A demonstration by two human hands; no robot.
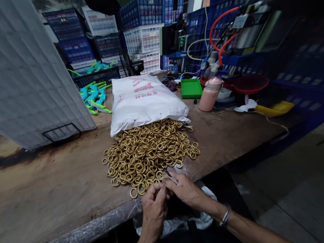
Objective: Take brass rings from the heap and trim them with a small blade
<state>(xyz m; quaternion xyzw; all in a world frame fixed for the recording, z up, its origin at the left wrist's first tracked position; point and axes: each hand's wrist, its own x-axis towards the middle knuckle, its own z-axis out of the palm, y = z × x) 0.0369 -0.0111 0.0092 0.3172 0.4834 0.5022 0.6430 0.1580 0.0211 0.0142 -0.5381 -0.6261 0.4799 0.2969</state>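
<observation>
A heap of gold-coloured rings [150,151] spills across the table from under the end of a white printed sack [146,99]. My left hand [155,207] is closed in a pinch at the table's front edge, just below the nearest rings. Whatever its fingertips hold is hidden. Against it works my right hand [189,192], fingers wrapped round a slim knife-like tool [172,178] with a dark end that points up toward the heap. Both hands' fingertips meet. Under them, a whitish plastic bag [207,208] shows at my lap.
A grey ribbed panel [21,73] stands at left on a wire stand [61,132]. At right are a pink bottle [210,94], a green tray [191,88] and a red bowl [250,84]. Teal and lime plastic parts [95,97] and stacked crates [145,40] lie behind.
</observation>
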